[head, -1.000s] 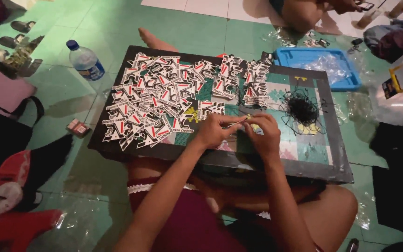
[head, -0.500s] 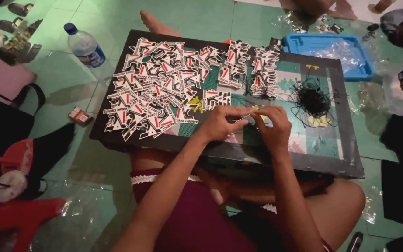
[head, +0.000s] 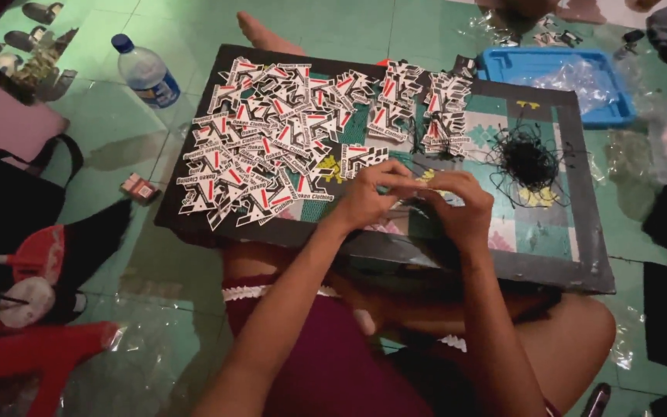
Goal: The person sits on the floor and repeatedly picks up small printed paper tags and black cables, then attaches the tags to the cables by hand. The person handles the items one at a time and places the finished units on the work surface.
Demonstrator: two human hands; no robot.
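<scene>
**Both hands pinched together over the board**

My left hand [head: 368,197] and right hand [head: 461,208] met fingertip to fingertip above the dark board [head: 588,266] on my lap. Fingers of both were curled nearly closed around something small and pale yellow [head: 426,177]; too small to tell what it was, or which hand had the firmer hold. Just behind my left hand lay one cut-out tag [head: 363,157], black, white and red. Beyond it, a wide spread of the same tags [head: 272,143] covered the board's left half. Near my right hand, further out, sat a tangle of black string [head: 529,160]. Off the board: a blue tray [head: 503,66] at the far right corner, a water bottle [head: 147,73] on the green floor at far left
</scene>
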